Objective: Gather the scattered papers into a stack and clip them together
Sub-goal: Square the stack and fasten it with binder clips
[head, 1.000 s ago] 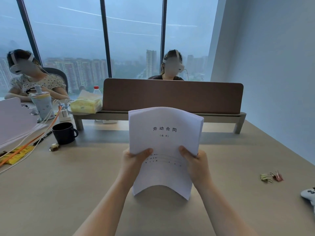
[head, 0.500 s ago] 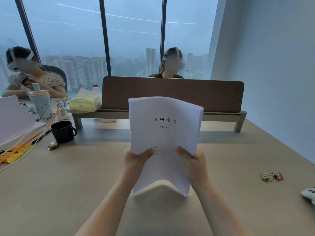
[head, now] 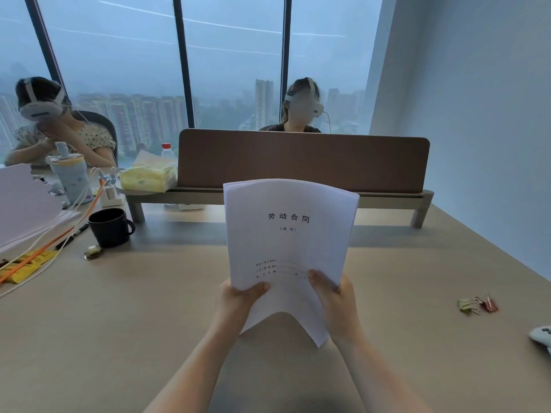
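Note:
A stack of white papers (head: 286,234) with printed text on the top sheet stands upright above the beige table (head: 149,323), its lower edge arched. My left hand (head: 238,302) grips the stack's lower left side, thumb on the front. My right hand (head: 334,296) grips the lower right side, thumb on the front too. Two binder clips, one green (head: 466,305) and one pink (head: 489,304), lie on the table far to the right, apart from both hands.
A black mug (head: 110,228), a pen, cables and yellow packets sit at the left. A brown divider on a shelf (head: 304,162) crosses the back, with two people beyond. A white controller (head: 541,338) lies at the right edge.
The stack dropped a little lower in front of me compared with half a second ago, and my hands slid nearer its bottom edge. Both hands keep their grip.

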Demonstrator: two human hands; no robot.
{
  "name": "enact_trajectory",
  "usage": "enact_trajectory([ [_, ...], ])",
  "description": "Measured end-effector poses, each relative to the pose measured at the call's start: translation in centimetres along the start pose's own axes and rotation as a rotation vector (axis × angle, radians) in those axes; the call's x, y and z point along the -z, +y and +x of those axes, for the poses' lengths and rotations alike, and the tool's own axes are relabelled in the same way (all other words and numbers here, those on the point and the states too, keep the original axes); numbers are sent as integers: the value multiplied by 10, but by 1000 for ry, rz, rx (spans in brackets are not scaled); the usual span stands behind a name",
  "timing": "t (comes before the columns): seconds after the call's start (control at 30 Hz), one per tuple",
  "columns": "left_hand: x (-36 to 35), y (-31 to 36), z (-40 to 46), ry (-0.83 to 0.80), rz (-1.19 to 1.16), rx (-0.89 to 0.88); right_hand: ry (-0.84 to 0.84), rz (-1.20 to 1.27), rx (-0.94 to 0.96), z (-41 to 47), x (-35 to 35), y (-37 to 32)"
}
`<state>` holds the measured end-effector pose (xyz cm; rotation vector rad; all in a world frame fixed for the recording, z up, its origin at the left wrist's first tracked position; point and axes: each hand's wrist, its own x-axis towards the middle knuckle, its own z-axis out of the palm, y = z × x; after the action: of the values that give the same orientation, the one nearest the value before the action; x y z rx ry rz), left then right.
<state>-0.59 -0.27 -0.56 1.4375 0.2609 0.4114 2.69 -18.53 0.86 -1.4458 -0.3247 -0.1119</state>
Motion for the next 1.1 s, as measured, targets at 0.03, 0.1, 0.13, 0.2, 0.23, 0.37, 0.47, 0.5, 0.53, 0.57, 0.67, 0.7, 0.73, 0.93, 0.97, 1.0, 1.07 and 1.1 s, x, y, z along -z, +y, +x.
enact_trajectory([
  [0.03,0,-1,0,-7,3,6,2,3,10,-1,0,1],
  [0.1,2,-2,-1,-19,2,18,33,9,7,-4,0,6],
  [0.13,3,-4,-1,-18,10,23,53,25,-9,-6,-2,6],
  [0.2,3,-7,1,-11,17,41,89,24,-44,-10,-6,5],
  [0.23,3,-8,2,-10,21,45,104,-1,-57,-10,-7,4],
  [0.37,2,-4,5,-18,75,47,127,-102,-60,-1,0,-5],
  [0.47,3,3,4,-65,74,46,88,-140,-81,8,11,-15],
  [0.5,3,8,2,-96,55,60,57,-132,-102,11,16,-19],
  [0.53,3,12,0,-140,35,80,22,-115,-129,14,21,-24],
  [0.57,4,15,-2,-190,26,106,-12,-99,-162,17,26,-27],
  [0.67,4,20,-8,-326,17,178,-75,-21,-297,22,43,-33],
  [0.7,3,20,-10,-357,19,206,-79,0,-337,22,48,-32],
  [0.73,2,19,-11,-381,17,231,-71,15,-374,21,52,-29],
  [0.93,-10,6,-14,-393,-71,299,-13,40,-515,8,75,-4],
  [0.97,-12,6,-13,-377,-77,306,-12,33,-522,6,78,-2],
  [1.0,-15,4,-11,-359,-73,310,-15,33,-529,3,81,0],
  [1.07,-20,3,-4,-334,-44,307,-20,33,-543,-1,86,1],
  [1.1,-23,2,-1,-326,-21,304,-19,28,-551,-3,90,3],
])
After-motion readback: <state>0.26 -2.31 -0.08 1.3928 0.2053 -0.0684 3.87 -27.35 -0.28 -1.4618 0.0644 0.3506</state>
